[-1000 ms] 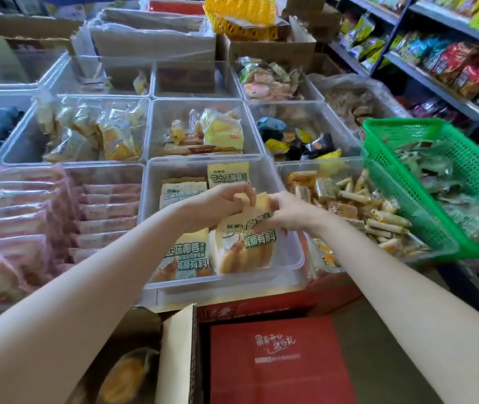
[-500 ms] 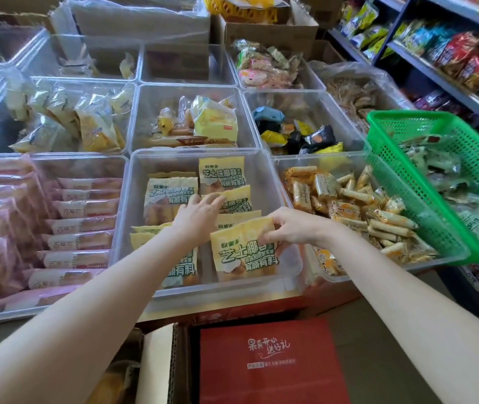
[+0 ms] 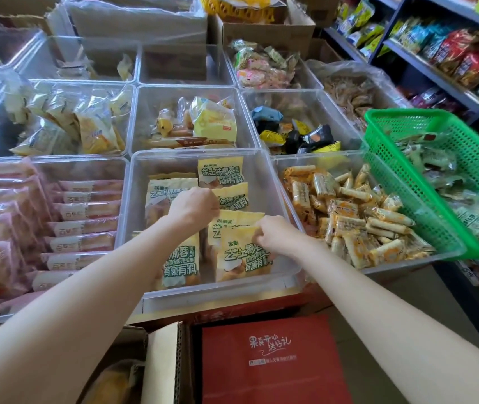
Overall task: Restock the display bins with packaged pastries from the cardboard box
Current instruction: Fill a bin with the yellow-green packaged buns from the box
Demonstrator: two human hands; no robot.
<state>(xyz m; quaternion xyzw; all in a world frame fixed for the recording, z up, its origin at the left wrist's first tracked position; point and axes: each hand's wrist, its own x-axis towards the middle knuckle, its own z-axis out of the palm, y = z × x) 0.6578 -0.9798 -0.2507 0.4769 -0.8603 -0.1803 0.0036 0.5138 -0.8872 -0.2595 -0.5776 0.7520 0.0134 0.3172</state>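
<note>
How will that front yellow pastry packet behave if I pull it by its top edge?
The front pastry packet, pinched by the right hand, looks like thin glossy film, so probably slippery and crinkly. Its puffy shape suggests it is light and squashable. Leaning on its neighbours, it may flop over once released.

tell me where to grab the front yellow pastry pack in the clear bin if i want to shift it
Pinch the flat sealed top edge of the front pastry pack, coming from above and a little from the right. The pack leans nearly upright against the ones behind it, so that crimped strip is the free, thin part; the bulging lower half sits low by the clear bin front wall. The right hand already has that edge.
</note>
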